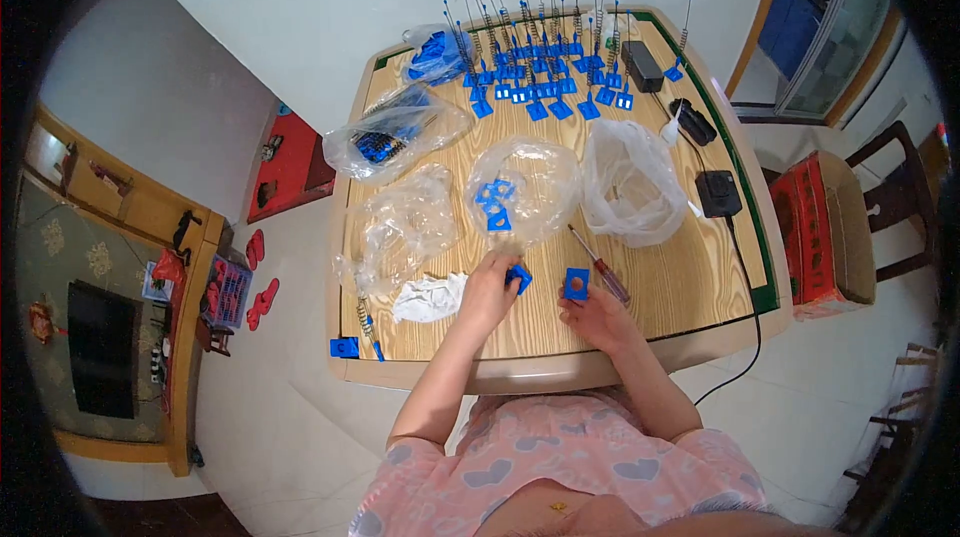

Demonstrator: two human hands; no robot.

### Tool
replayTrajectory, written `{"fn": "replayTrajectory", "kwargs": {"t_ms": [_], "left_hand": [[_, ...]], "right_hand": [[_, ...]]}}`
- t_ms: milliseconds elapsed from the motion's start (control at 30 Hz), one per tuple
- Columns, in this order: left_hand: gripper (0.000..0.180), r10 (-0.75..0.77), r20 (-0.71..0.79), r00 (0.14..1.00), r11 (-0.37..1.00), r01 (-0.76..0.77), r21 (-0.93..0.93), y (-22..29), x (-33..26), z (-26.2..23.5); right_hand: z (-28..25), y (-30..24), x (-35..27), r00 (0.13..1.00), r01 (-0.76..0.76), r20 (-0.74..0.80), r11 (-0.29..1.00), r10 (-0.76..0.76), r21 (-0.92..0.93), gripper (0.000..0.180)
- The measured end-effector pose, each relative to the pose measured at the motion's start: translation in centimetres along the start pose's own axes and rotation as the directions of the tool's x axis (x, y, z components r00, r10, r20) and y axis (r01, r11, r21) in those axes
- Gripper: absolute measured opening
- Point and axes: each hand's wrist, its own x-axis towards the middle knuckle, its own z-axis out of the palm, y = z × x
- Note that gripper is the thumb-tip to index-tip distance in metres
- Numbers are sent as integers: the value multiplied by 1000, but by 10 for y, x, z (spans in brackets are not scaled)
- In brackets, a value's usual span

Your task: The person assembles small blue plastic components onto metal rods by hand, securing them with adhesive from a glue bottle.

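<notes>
Between the fingers of my left hand (487, 295) is a small blue plastic part (518, 278), mostly covered by the fingers. My right hand (602, 320) grips a blue square plastic piece with a round hole (576, 284) by its lower edge. Just behind my right hand, a screwdriver (610, 280) with a reddish handle lies on the table. Beyond my left hand, several similar blue parts (498, 220) rest in an open clear plastic bag (545, 165). Crumpled white paper or cloth (430, 300) sits left of my left hand.
Many upright springs on blue bases (536, 92) crowd the table's far side. Bags of blue parts (437, 55) and springs (385, 142) lie far left; a white bag (632, 192) stands right of centre. A black adapter (718, 194) trails a cable off the right edge, near a red carton (815, 237).
</notes>
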Motion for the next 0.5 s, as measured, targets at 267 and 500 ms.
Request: {"fn": "replayTrajectory", "kwargs": {"t_ms": [267, 500], "left_hand": [[37, 274, -14, 962, 916, -257, 310, 31, -9, 13], [30, 250, 113, 962, 965, -257, 49, 8, 3, -18]], "right_hand": [[-8, -1, -2, 1000, 18, -25, 1000, -19, -11, 36], [4, -1, -4, 999, 33, 15, 999, -33, 14, 34]]}}
